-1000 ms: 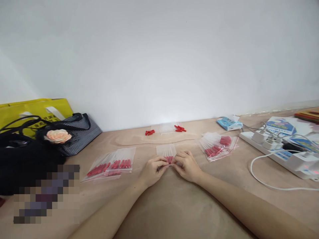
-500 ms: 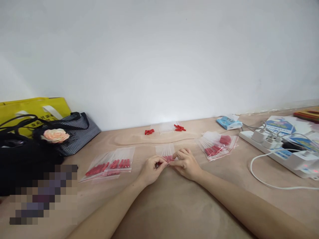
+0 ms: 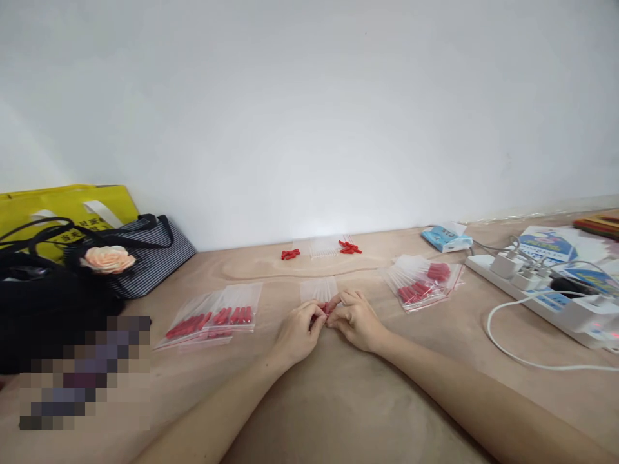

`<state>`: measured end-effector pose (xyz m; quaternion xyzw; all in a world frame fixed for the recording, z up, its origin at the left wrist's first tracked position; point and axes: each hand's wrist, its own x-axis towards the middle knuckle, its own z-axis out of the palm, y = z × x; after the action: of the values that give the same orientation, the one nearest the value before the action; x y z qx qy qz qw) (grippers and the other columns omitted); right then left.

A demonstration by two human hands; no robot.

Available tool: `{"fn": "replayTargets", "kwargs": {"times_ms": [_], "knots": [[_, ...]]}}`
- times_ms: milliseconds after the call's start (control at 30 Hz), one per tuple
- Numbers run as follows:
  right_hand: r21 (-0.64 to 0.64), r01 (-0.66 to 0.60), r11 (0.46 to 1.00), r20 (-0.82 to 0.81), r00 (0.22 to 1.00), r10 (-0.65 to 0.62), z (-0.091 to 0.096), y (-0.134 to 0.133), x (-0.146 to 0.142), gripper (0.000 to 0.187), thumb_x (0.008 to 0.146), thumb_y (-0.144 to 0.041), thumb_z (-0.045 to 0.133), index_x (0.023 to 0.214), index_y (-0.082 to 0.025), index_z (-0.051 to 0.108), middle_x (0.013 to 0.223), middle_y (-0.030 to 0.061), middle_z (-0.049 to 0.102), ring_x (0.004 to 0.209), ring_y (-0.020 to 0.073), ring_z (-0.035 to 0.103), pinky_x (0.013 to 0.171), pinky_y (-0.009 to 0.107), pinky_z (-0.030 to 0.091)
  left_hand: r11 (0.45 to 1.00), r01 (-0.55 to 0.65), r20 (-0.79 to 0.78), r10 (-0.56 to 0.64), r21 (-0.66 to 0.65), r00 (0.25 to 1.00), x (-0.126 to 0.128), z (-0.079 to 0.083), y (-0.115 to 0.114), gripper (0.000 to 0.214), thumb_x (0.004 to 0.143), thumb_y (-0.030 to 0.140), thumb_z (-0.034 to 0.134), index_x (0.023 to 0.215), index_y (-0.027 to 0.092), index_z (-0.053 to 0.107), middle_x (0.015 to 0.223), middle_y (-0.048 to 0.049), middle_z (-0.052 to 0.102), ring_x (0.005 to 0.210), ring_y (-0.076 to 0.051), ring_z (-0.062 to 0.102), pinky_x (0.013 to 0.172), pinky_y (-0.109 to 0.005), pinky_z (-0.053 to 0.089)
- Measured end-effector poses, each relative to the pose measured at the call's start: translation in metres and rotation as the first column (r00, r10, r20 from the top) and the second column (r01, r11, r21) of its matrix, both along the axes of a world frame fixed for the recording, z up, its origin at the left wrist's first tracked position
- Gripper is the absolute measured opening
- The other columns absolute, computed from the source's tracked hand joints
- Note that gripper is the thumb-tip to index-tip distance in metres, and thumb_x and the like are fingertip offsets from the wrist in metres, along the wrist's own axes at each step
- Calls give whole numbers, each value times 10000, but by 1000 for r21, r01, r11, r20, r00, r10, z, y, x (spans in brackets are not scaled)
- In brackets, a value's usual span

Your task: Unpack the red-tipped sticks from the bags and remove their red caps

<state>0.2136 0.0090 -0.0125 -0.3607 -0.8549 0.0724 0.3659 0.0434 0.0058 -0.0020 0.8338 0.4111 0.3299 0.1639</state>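
Note:
A clear zip bag (image 3: 316,289) with red pieces in its near end lies in front of me. My left hand (image 3: 304,327) pinches the bag's near edge, thumb and fingers together. Close beside it, my right hand (image 3: 354,319) also pinches that edge from the right. My fingers hide most of the red pieces in this bag. To the left lie overlapping filled zip bags (image 3: 220,316) with red pieces inside. A fan of similar zip bags (image 3: 420,283) lies to the right.
Near the wall are two small piles of red pieces (image 3: 291,254) (image 3: 349,247), with flat clear bags (image 3: 324,247) between them. A tissue pack (image 3: 445,238) and a white power strip (image 3: 536,299) with cables stand right. Bags, including a striped one (image 3: 145,264), fill the left.
My fingers have shifted along the bag's near edge and curled closer together. The red pieces in it are now more covered by my hands. The surrounding bags and piles stay put.

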Motion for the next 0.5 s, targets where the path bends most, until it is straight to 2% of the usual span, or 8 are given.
{"fn": "replayTargets", "kwargs": {"times_ms": [267, 333, 500], "knots": [[-64, -18, 998, 32, 999, 20, 4, -7, -4, 127, 714, -129, 590, 694, -237, 653, 926, 10, 541, 896, 155, 474, 793, 323, 304, 987, -156, -18, 157, 25, 987, -1, -2, 3, 162, 822, 197, 394, 704, 184, 504, 785, -30, 612, 781, -169, 577, 689, -301, 438], [-81, 3, 997, 29, 1000, 0, 5, -9, -3, 123, 705, -134, 599, 705, -241, 659, 977, 18, 523, 928, 166, 466, 794, 326, 310, 985, -172, 14, 172, 20, 985, -2, -2, 4, 164, 829, 217, 385, 710, 186, 493, 807, -34, 614, 806, -170, 578, 702, -302, 440], [-87, 43, 995, 59, 998, -38, 7, -10, 4, 119, 722, -154, 576, 714, -239, 658, 1045, 34, 516, 1000, 193, 442, 820, 358, 300, 949, -310, 128, 300, 62, 945, -5, -2, 2, 137, 837, 233, 359, 763, 188, 464, 877, -62, 613, 831, -180, 586, 721, -327, 455]]}}
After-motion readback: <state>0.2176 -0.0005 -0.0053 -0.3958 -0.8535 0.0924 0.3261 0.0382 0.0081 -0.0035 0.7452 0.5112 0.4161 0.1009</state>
